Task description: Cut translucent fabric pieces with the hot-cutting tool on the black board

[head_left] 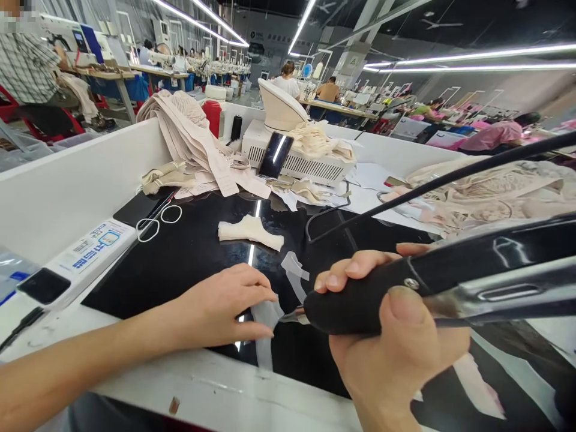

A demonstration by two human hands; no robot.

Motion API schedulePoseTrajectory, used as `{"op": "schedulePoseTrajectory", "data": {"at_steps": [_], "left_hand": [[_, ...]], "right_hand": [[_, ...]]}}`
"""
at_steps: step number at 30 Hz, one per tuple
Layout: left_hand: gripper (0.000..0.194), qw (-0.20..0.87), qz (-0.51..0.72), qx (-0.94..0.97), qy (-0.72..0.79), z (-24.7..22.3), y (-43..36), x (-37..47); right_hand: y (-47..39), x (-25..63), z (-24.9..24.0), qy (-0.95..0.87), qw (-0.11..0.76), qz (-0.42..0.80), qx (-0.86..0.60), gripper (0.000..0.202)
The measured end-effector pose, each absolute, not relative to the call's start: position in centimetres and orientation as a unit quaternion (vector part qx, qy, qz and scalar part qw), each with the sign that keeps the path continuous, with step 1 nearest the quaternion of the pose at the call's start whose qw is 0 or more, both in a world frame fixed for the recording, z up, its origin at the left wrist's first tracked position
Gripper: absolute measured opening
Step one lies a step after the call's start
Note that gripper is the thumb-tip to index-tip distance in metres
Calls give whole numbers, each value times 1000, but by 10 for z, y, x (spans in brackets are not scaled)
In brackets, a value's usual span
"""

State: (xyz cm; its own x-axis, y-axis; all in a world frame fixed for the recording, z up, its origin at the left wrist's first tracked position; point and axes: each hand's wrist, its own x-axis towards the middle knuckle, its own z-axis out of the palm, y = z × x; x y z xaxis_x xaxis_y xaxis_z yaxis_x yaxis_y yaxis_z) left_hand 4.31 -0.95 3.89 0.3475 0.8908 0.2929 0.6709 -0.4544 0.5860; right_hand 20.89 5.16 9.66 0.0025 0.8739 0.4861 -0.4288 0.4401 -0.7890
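Note:
In my right hand [382, 336] is a black hand-held tool [346, 306] with a metal lever and a thin metallic tip. Its tip points left, at the edge of a translucent whitish fabric strip [265, 336] lying on a glossy black surface [180, 282]. My left hand [238, 300] is at the strip's left side, thumb and index finger apart, holding nothing. Whether the fingertips press on the strip I cannot tell. Another translucent piece [294, 273] lies just behind the tool's tip. Farther back sits a cream shaped fabric piece [252, 233].
Beige fabric bands [198, 138] are heaped at the back left. A phone [276, 155] leans on a white vented box [310, 165]. Lace fabric [495, 186] is piled at right, behind a black cable [441, 180]. A white box [90, 258] lies at left. Other people work behind.

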Motion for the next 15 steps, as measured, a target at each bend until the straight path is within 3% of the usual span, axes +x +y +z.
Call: {"op": "schedulePoseTrajectory", "data": {"at_steps": [6, 15], "left_hand": [[63, 214, 238, 799, 508, 38, -19, 55], [69, 227, 186, 806, 514, 43, -21, 50]], "right_hand": [[51, 211, 90, -539, 663, 481, -198, 34], [48, 212, 81, -537, 662, 488, -186, 38]]}}
